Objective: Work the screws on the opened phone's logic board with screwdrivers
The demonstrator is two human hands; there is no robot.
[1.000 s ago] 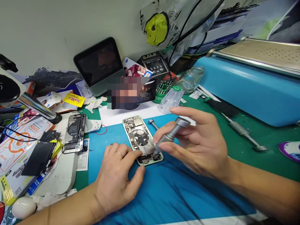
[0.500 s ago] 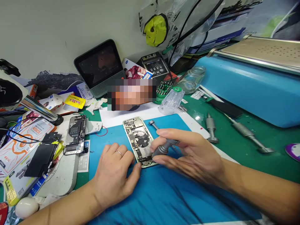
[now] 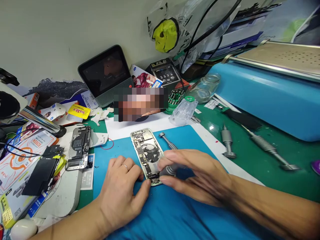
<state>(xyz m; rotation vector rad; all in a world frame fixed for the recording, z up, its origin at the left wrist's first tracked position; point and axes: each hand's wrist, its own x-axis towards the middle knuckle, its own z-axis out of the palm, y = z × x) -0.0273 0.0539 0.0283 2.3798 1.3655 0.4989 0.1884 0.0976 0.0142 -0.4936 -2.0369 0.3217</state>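
An opened phone with its inner parts bare lies on the blue mat. My left hand, a ring on one finger, rests at its lower left corner, with curled fingers and thumb against the frame. My right hand grips a grey screwdriver between thumb and fingers, over the phone's lower right end. The driver's tip is hidden. Just beyond that hand lies a second screwdriver, partly covered by the fingers. Dark hair strands blur across the right wrist.
Two grey screwdrivers, one short and one long, lie at right. A bit holder, a clear plastic case and a glass jar stand behind. Another opened phone part sits left, beside boxes.
The view has shifted slightly, so things sit a little lower. My right hand has tilted a bit with the screwdriver, still over the phone's lower end. My left hand stays by the phone.
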